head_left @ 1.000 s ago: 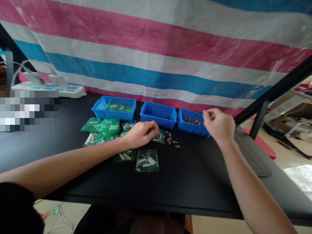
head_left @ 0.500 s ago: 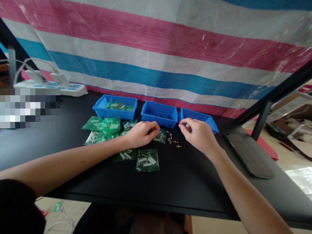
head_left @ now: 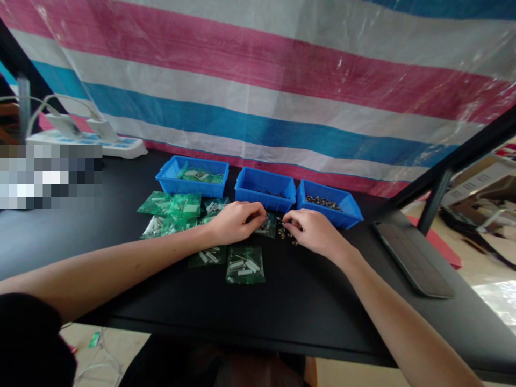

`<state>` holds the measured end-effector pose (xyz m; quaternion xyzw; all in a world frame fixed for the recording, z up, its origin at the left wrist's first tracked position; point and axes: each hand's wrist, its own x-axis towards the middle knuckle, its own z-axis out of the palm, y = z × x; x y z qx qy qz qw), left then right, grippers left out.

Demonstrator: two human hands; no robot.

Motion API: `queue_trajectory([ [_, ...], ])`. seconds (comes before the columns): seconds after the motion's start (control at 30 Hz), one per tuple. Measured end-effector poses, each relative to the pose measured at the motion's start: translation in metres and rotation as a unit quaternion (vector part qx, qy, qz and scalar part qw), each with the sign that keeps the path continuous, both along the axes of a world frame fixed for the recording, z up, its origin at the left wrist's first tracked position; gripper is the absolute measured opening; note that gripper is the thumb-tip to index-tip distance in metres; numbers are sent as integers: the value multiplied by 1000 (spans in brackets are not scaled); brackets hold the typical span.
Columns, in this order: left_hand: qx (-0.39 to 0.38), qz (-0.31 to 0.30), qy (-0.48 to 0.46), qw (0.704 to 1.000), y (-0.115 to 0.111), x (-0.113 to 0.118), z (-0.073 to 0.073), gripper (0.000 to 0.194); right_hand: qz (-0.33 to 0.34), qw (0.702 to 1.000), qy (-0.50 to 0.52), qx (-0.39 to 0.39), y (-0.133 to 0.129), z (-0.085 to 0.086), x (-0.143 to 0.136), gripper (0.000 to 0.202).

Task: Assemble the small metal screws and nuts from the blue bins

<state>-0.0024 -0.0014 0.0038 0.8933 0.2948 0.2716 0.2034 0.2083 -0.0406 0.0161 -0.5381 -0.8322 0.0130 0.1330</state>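
My left hand (head_left: 237,221) is closed in a pinch; its fingertips are beside a small green plastic bag (head_left: 266,227), and what they hold is hidden. Over a little heap of small shiny metal pieces (head_left: 281,233), my right hand (head_left: 308,227) pinches thumb and fingers together. Whatever is between them is too small to name. A sealed green bag of white and metal parts (head_left: 245,265) lies in front of the left hand. More such bags (head_left: 171,207) are piled to its left, and another bag (head_left: 208,257) lies partly below the left wrist.
Three blue bins line the back: the left bin (head_left: 193,186) holds green bags, the middle bin (head_left: 264,200) dark small parts, the right bin (head_left: 346,217) metal pieces. A phone (head_left: 413,260) lies at the right edge. A power strip (head_left: 129,148) with chargers sits back left.
My right hand has moved left, from in front of the right bin to the loose metal pieces, uncovering that bin's contents. My left hand has stayed in nearly the same place.
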Motion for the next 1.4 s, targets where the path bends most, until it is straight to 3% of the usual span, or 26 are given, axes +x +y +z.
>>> queue_trajectory([
  [0.2,0,3,-8,1000,0,1,0,13,-31,999,-12,2,-1,1,-2,7],
  [0.33,-8,2,-10,1000,-1,1,0,13,-15,994,108,-30,-4,5,-7,8],
  [0.47,-12,-17,-12,1000,-2,0,0,14,9,962,260,-81,-12,8,-21,11],
  [0.67,16,-51,-6,999,-3,-2,-1,13,27,927,345,-145,-19,3,-35,14],
  [0.83,30,-79,-4,996,-3,-3,0,12,21,923,356,-143,-17,0,-37,15],
  [1.4,62,-63,28,996,-2,-2,-2,12,31,947,302,-102,-17,-7,-36,12],
])
